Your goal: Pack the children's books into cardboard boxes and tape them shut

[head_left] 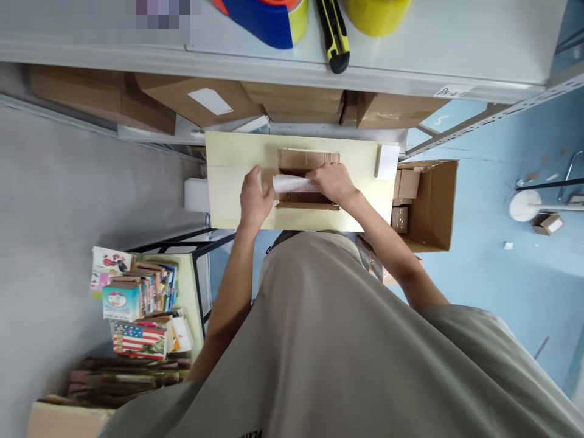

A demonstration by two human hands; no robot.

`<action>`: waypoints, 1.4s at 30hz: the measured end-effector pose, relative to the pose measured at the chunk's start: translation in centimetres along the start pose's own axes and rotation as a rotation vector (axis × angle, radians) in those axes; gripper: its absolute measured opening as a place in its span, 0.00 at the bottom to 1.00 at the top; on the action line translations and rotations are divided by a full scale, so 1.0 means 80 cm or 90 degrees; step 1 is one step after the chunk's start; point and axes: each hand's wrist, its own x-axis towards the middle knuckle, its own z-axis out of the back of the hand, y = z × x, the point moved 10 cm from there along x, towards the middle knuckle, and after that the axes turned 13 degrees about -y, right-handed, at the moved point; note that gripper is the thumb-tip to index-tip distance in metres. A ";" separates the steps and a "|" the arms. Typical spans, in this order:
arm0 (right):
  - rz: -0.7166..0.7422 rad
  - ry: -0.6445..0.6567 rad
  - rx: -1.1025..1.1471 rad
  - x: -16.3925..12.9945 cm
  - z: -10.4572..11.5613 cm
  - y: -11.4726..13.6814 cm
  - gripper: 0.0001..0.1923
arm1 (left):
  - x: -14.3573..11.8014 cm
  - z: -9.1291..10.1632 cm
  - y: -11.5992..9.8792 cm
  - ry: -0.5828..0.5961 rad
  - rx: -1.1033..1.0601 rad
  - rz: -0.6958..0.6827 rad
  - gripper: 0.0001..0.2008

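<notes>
A small cardboard box (308,159) lies with its flaps apart on the pale yellow tabletop (228,182). Across its opening runs a white, rolled or folded sheet that looks like paper (292,184). My right hand (335,182) grips the right end of this white sheet above the box. Beside the sheet's left end is my left hand (255,198), its thumb and fingers apart, close to the box's left side. Whether the left thumb touches the sheet is hard to tell. The box's inside is dark and partly hidden by the sheet.
On the shelf above lie a yellow-black box cutter (336,39), a blue tape dispenser (274,24) and yellow tape (378,15). Cartons (296,100) line the lower shelf. A white stack (387,161) sits at the table's right. An open carton (431,207) stands right; books (141,292) left.
</notes>
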 end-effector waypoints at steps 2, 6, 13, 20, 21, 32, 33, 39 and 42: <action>-0.021 0.057 -0.037 0.005 -0.027 0.000 0.12 | -0.006 -0.017 0.029 0.003 0.043 0.048 0.36; -0.037 0.146 -0.115 0.007 -0.068 -0.002 0.16 | -0.017 -0.035 0.069 0.020 0.068 0.152 0.35; -0.132 0.167 -0.095 0.008 -0.107 -0.011 0.21 | -0.015 -0.031 0.060 0.037 0.059 0.146 0.34; -0.166 -0.140 0.131 -0.074 -0.017 -0.047 0.22 | -0.020 -0.030 0.029 0.072 -0.011 0.092 0.30; -0.207 -0.235 0.191 -0.094 0.005 -0.070 0.25 | -0.022 -0.030 0.026 0.079 -0.015 0.091 0.30; -0.689 -0.275 0.817 -0.154 -0.116 -0.189 0.33 | -0.025 -0.037 -0.001 0.118 0.001 -0.009 0.23; -0.680 -0.311 0.812 -0.157 -0.109 -0.190 0.32 | -0.025 -0.037 -0.001 0.121 0.003 -0.019 0.23; -0.508 -0.336 0.633 -0.157 -0.043 -0.154 0.30 | -0.031 -0.044 -0.016 0.158 0.006 -0.094 0.24; -0.349 -0.292 0.470 -0.137 -0.027 -0.116 0.30 | -0.043 -0.053 -0.026 0.206 0.020 -0.136 0.24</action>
